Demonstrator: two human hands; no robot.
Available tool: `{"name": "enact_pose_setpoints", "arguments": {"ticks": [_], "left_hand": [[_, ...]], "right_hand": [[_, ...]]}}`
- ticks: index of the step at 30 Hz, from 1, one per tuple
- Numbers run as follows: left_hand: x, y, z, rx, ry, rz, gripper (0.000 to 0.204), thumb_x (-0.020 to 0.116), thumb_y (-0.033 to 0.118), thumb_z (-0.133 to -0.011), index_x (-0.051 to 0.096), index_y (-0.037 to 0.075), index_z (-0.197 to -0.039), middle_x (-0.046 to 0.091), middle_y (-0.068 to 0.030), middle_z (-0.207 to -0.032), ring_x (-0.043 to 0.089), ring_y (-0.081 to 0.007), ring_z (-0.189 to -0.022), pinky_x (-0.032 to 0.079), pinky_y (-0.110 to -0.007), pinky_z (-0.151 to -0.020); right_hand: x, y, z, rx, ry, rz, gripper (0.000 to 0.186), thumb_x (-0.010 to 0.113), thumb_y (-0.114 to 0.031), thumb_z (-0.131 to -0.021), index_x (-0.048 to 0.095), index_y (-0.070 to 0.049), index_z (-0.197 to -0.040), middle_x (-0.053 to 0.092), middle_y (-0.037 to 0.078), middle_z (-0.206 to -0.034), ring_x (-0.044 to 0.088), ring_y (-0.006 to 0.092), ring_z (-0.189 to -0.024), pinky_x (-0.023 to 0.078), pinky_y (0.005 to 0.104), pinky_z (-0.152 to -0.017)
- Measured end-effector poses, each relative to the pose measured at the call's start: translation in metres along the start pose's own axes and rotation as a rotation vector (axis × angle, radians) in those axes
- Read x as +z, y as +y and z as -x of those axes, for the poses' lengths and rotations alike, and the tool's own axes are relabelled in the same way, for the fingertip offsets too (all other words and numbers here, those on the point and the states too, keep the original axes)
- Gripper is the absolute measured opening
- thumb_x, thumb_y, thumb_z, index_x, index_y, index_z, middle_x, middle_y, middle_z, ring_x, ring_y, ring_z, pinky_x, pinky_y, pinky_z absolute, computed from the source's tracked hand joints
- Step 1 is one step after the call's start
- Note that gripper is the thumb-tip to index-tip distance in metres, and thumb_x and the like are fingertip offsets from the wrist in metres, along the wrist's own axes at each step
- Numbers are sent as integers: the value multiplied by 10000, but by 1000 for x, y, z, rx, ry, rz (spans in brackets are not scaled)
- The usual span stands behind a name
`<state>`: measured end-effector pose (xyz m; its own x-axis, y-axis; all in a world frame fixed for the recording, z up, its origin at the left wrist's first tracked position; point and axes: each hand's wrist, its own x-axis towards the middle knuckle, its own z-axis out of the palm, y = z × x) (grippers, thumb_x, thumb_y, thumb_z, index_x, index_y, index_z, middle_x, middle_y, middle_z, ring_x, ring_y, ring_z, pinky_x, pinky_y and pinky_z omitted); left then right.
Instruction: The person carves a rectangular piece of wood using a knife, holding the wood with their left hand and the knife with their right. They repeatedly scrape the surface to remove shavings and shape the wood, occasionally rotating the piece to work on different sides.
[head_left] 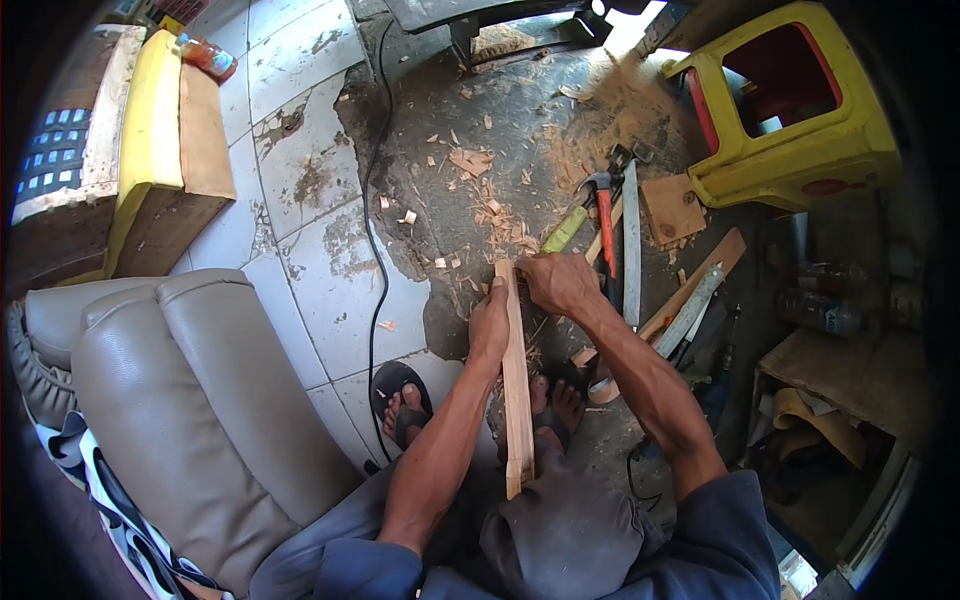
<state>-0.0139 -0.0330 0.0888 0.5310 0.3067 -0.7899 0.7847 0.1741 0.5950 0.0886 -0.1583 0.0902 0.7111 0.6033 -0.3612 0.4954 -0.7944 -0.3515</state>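
Observation:
A long, narrow wooden strip [516, 380] stretches away from my lap, its near end resting by my thigh. My left hand [489, 322] is closed around its far part from the left side, the thumb lying along the wood. Close beside the strip's far end, my right hand [560, 284] is curled with the fingers pressed together; what they hold, if anything, is hidden. Just beyond that hand is a yellow-green handle [566, 229]. To its right lie a hammer [605, 220] with a red-orange handle and a long grey blade-like strip [631, 245].
Wood shavings [470, 160] litter the dark floor ahead. A black cable [375, 220] crosses the white tiles. At left stands a grey-brown padded seat [190, 400]; at right, a yellow frame [830, 135] with red inside, wood pieces [700, 285] and a wooden cabinet [850, 385].

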Motion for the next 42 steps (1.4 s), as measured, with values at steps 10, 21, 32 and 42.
{"name": "enact_pose_setpoints", "arguments": {"ticks": [10, 21, 32, 42], "left_hand": [[3, -4, -3, -29, -23, 22, 773, 464, 625, -990, 654, -75, -1255, 683, -221, -1150, 622, -295, -1082, 448, -394, -964], [5, -1, 1, -49, 15, 21, 722, 494, 585, -992, 681, -76, -1215, 695, -243, -1179, 633, -332, -1142, 442, -395, -998], [-1, 9, 7, -52, 45, 6, 715, 499, 583, -991, 686, -73, -1205, 699, -227, -1164, 636, -312, -1105, 447, -390, -973], [6, -9, -8, -53, 3, 30, 750, 510, 615, -975, 661, -65, -1253, 681, -227, -1191, 625, -308, -1112, 444, -393, -979]], "right_hand": [[-24, -8, 15, -34, -220, -41, 251, 605, -150, -814, 742, -96, -1018, 721, 238, -860, 716, 441, -838, 567, 539, -746], [-26, -37, 100, -108, -195, -83, 252, 598, -110, -811, 720, -94, -1032, 729, 170, -899, 714, 394, -789, 566, 505, -682], [-68, -46, 144, -57, -347, -254, 192, 591, -171, -875, 685, -56, -996, 710, 257, -908, 702, 445, -859, 554, 538, -748], [-2, 2, 4, 65, -54, 56, 222, 557, -177, -886, 699, -21, -954, 724, 257, -887, 729, 418, -839, 559, 517, -736]]}}
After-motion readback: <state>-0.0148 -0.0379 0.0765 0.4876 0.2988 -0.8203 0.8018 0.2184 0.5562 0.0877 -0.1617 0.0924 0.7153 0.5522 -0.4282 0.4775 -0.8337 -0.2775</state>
